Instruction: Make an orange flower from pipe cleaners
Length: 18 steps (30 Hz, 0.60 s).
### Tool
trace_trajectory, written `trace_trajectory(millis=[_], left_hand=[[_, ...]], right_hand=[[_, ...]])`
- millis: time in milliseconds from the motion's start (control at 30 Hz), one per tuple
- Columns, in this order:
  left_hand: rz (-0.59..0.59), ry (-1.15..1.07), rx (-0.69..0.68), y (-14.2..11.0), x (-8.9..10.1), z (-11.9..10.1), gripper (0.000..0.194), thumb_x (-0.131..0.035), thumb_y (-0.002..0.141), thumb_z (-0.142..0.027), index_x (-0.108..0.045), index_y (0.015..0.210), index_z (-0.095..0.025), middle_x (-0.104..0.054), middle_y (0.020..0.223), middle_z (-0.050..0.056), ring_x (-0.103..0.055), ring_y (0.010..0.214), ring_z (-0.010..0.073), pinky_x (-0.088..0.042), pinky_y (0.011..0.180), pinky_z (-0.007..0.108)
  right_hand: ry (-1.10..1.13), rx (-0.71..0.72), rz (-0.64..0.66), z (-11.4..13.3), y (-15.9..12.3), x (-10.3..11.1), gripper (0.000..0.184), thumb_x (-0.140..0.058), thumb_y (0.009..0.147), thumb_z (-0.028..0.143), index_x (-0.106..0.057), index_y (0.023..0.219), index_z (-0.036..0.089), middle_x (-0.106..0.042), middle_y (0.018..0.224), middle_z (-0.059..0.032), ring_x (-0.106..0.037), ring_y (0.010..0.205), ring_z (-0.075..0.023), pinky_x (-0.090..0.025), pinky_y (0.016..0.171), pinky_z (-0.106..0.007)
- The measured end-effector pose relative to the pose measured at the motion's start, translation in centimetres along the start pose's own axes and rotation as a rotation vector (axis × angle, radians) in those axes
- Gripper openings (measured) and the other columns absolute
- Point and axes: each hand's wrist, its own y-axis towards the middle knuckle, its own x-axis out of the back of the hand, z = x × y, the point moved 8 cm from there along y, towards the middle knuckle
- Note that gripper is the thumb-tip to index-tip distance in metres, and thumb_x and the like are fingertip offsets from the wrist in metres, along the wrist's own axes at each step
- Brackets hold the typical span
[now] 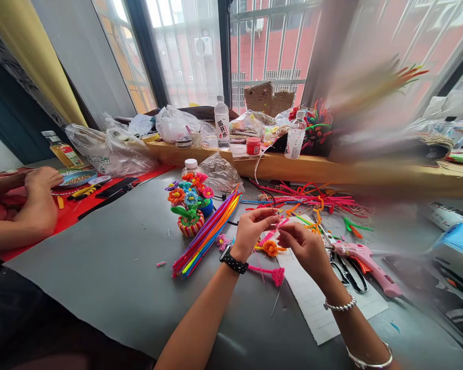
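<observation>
My left hand (250,234), wearing a dark dotted watch band, is closed with thumb and fingers pinched together. Close beside it my right hand (303,246) also pinches, fingertips nearly meeting the left's. What they hold is too thin to make out. A pink pipe cleaner (269,237) shows between the hands; whether it is held or lies behind, I cannot tell. Under them are an orange pipe-cleaner flower (270,248) and a pink pipe-cleaner flower (278,276) on a stem. A thin wire (275,302) slants below.
Left of my hands lie bundled coloured pipe cleaners (206,234) and a small pot of pipe-cleaner flowers (191,221). Scissors (349,272) and a pink glue gun (370,259) rest at right, by white paper (312,308). Another person's hand (42,180) is at far left.
</observation>
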Motion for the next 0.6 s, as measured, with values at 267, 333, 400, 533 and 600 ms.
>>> trace_trajectory(millis=[267,333,400,533,600], left_hand=[[-0.011,0.059,-0.029,-0.1,0.1,-0.3,0.018,-0.071,0.057,-0.022,-0.067,0.071,-0.013,-0.066,0.072,0.004,-0.059,0.066,0.0130,-0.049,0.064,0.025],[-0.012,0.075,-0.032,0.0,0.1,-0.3,0.018,-0.071,0.056,-0.022,-0.067,0.071,-0.013,-0.066,0.072,0.004,-0.059,0.067,0.0128,-0.049,0.063,0.025],[-0.007,0.092,-0.039,0.0,0.1,-0.4,0.018,-0.071,0.056,-0.022,-0.067,0.071,-0.013,-0.066,0.073,0.004,-0.059,0.067,0.0128,-0.049,0.063,0.025],[0.009,0.108,-0.036,0.0,0.1,-0.4,0.021,-0.072,0.056,-0.023,-0.067,0.073,-0.013,-0.066,0.072,0.004,-0.060,0.066,0.0135,-0.049,0.066,0.026],[0.014,0.096,-0.031,0.0,0.1,-0.4,0.021,-0.071,0.057,-0.023,-0.068,0.075,-0.013,-0.067,0.071,0.004,-0.061,0.067,0.0140,-0.049,0.068,0.027]], right_hand=[[0.022,0.023,0.064,0.4,-0.1,-0.8,0.022,-0.047,0.080,0.041,-0.053,0.086,0.020,-0.066,0.073,-0.0052,-0.064,0.070,-0.0191,-0.051,0.066,-0.033],[0.017,0.023,0.074,0.4,-0.2,-0.9,0.022,-0.046,0.080,0.040,-0.053,0.087,0.020,-0.066,0.074,-0.0054,-0.065,0.070,-0.0192,-0.051,0.066,-0.033],[0.023,0.023,0.083,0.4,-0.2,-1.0,0.022,-0.046,0.081,0.039,-0.054,0.088,0.020,-0.067,0.074,-0.0058,-0.065,0.070,-0.0193,-0.052,0.066,-0.033],[0.084,-0.020,0.087,0.1,-0.2,-1.1,0.024,-0.048,0.079,0.041,-0.055,0.086,0.019,-0.066,0.075,-0.0061,-0.065,0.068,-0.0191,-0.053,0.065,-0.033],[0.107,-0.034,0.062,0.0,-0.1,-0.8,0.025,-0.048,0.079,0.042,-0.055,0.085,0.019,-0.066,0.075,-0.0058,-0.065,0.068,-0.0186,-0.053,0.065,-0.033]])
